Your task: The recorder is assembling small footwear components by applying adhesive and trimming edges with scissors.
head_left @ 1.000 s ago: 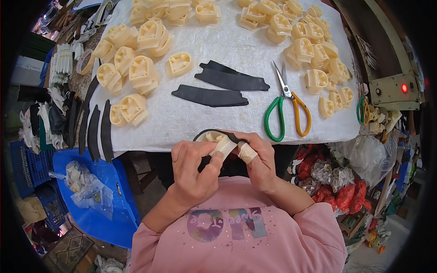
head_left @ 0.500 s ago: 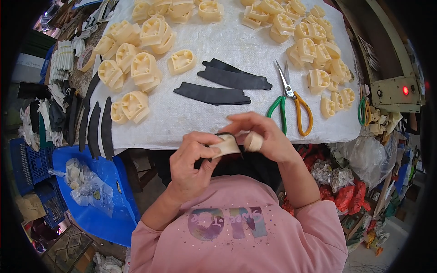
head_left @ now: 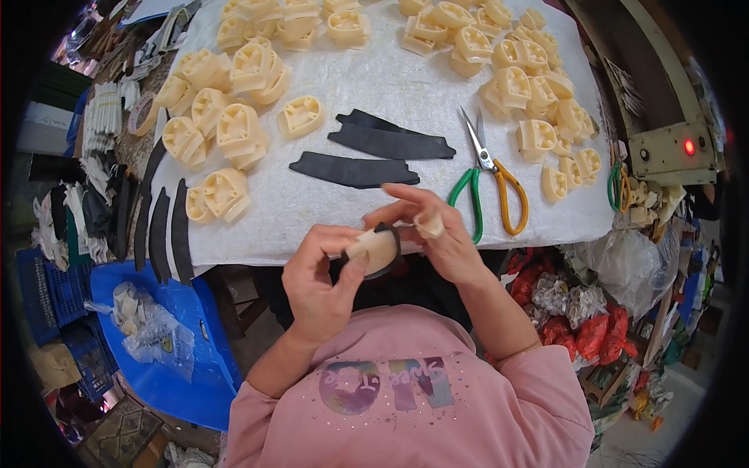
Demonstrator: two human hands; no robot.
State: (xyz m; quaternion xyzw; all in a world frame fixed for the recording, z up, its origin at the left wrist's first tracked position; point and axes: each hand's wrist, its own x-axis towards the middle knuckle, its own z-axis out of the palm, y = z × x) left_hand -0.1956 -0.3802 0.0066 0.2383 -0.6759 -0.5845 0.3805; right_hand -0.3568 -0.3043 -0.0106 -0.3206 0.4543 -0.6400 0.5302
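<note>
From where I stand, the left hand (head_left: pixel 316 274) has its grip clamped on a cream piece (head_left: pixel 373 251) at the table's (head_left: pixel 374 78) six-o'clock edge, its rim partly black-banded; the right hand's (head_left: pixel 446 243) fingers stand apart beside it. Bare cream pieces (head_left: pixel 240 134) heap at eleven and one; loose black strips (head_left: pixel 355 170) lie central. Blue chair (head_left: pixel 199 295) at eight, red lamp (head_left: pixel 689 147) at three.

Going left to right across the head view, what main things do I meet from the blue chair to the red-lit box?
Blue chair, left hand, held cream piece, right hand, open scissors, red-lit box.
</note>
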